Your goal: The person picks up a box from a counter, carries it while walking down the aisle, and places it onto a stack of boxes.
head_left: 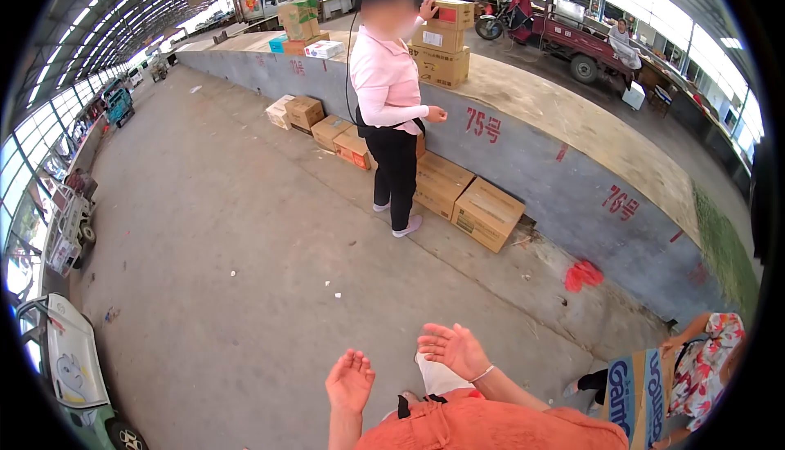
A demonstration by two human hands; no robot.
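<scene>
My left hand [350, 381] is held up in front of my orange top [482, 427], fingers loosely bent and nothing in it. Beside it my right hand [456, 352], with a pale bracelet at the wrist, is raised with fingers apart, also holding nothing. The two hands do not touch each other. Ahead, a person in a pink shirt [384, 82] stands by a low concrete platform [540, 151], one hand on stacked cardboard boxes [442, 38]. At the lower right another person in a flowered top [710, 368] holds a cardboard box with blue lettering [636, 393].
Cardboard boxes [489, 213] line the platform's foot. A red plastic bag [582, 275] lies on the concrete floor [229, 229]. More boxes [298, 18] sit farther along the platform. A small vehicle [74, 368] stands at the left, and a red cargo tricycle [564, 37] behind the platform.
</scene>
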